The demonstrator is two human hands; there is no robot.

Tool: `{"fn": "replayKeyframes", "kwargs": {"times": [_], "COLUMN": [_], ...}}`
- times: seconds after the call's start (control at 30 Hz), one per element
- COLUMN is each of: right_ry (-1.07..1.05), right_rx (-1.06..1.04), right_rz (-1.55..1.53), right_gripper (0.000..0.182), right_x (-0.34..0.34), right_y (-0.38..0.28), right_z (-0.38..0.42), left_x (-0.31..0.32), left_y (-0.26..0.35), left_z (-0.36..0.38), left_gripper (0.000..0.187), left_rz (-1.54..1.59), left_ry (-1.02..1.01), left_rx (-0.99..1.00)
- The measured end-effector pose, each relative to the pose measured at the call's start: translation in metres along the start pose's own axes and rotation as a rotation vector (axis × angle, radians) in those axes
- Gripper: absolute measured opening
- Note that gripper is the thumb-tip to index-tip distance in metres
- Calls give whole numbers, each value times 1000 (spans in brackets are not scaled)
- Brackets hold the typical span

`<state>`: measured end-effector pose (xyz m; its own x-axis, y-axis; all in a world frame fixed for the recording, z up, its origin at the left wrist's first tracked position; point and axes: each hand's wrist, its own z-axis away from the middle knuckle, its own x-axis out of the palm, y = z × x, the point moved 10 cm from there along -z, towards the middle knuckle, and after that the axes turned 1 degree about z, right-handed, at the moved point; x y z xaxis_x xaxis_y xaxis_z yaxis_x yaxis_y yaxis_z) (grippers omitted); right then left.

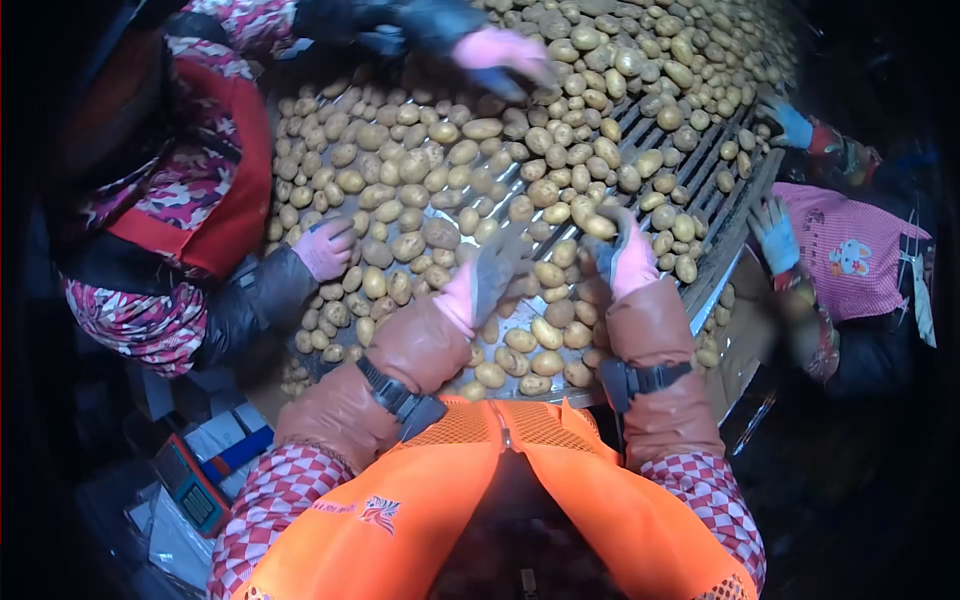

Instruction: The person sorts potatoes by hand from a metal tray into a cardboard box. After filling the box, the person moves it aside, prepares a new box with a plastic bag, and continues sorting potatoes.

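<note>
Potatoes (545,333) lie thickly over a metal sorting surface (520,318) in front of me. My left hand (490,275), in a pink and grey glove, is low over the potatoes. Motion smears its fingers, and whatever is under them is hidden. My right hand (628,258), in a similar glove, reaches in from the right. A potato (599,226) sits between its thumb and fingers, just above the dark slats (700,170).
On the left, a co-worker's gloved hand (325,248) rests by the potatoes and the other hand (503,58) reaches across the top. Another person's blue-gloved hands (775,235) are at the slats' right edge. A device with a display (195,490) is at lower left.
</note>
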<state>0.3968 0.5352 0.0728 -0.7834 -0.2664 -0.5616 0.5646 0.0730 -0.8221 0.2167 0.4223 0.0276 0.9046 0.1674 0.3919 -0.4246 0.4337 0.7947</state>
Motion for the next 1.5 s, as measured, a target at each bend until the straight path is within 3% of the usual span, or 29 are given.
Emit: {"fn": "replayKeyframes", "kwargs": {"times": [0.03, 0.13, 0.17, 0.2, 0.23, 0.3, 0.33, 0.43, 0.5, 0.57, 0.6, 0.63, 0.67, 0.73, 0.8, 0.83, 0.87, 0.9, 0.93, 1.0, 1.03, 1.1, 1.2, 1.27, 1.37, 1.5], "right_ry": [-139, -168, 20, -5, 7, -71, -83, -119, -122, 22, 87, 141, -32, -142, -291, -264, -212, -242, -328, -443, -366, -390, -401, -417, -438, -456], "right_rx": [-2, 33, 11, 112, 58, 55, 95, 202, 151, 141, 195, -28, 360, 367, 358, 486, 170, 90, 128, 357, 600, 372, 118, 177, 317, 394], "right_rz": [-296, -126, 51, 239, 501, 745, 744, 713, 687, 437, 217, 19, -541, -1067, -1248, -1284, -1106, -1100, -1251, -1594, -1842, -1486, -1050, -1175, -1464, -1657], "right_gripper": [46, 35, 29, 27, 34, 38, 40, 47, 47, 46, 40, 43, 49, 54, 62, 64, 64, 58, 54, 48, 46, 45, 46, 48, 52, 57], "right_x": [17, 29, 10, 10, 9, 46, 49, 50, 37, 22, 12, 18, 32, 66, 108, 121, 121, 135, 160, 181, 178, 164, 150, 152, 152, 148], "right_y": [-29, -29, -37, -25, -40, -2, -3, -2, 0, 20, 8, 28, -10, -20, -21, -23, -36, -34, -21, -19, -16, -19, -23, -23, -18, -15], "right_z": [8, -30, -48, -72, -80, -112, -119, -124, -124, -123, -101, -103, -50, 3, 33, 44, 38, 36, 31, 31, 38, 36, 37, 38, 41, 45], "left_x": [9, 33, 19, 5, -4, -19, -11, -17, -37, -20, -42, -53, -59, -59, -48, -41, -26, -9, 0, -17, -23, -25, -63, -76, -82, -88], "left_y": [9, 30, 9, -12, -13, -17, -16, -32, -34, -50, -51, -43, -24, 24, 37, 46, 63, 77, 85, 81, 83, 132, 140, 131, 118, 119], "left_z": [6, 16, 2, -10, -7, 3, 14, 24, 17, 16, 14, 12, 13, 18, 19, 23, 31, 39, 44, 32, 23, 31, -4, -23, -46, -61], "left_gripper": [57, 57, 53, 50, 49, 47, 47, 44, 41, 39, 39, 40, 41, 42, 44, 43, 41, 40, 38, 35, 34, 31, 37, 41, 47, 50], "left_rz": [98, 445, 526, 598, 568, 507, 721, 784, 294, 823, 590, 438, 283, -42, -119, -202, -475, -757, -965, -858, -803, -964, -1435, -1627, -1732, -1721], "left_ry": [-21, -40, -184, -328, -289, -204, -256, -335, -238, -351, -165, -93, -19, 119, 273, 331, 359, 389, 420, 306, 245, 397, 476, 545, 561, 563], "left_rx": [-35, -117, -134, -162, -161, -161, -281, -370, -76, -356, -264, -146, -31, 190, 159, 149, 189, 224, 251, 294, 318, 321, 519, 595, 496, 174]}}
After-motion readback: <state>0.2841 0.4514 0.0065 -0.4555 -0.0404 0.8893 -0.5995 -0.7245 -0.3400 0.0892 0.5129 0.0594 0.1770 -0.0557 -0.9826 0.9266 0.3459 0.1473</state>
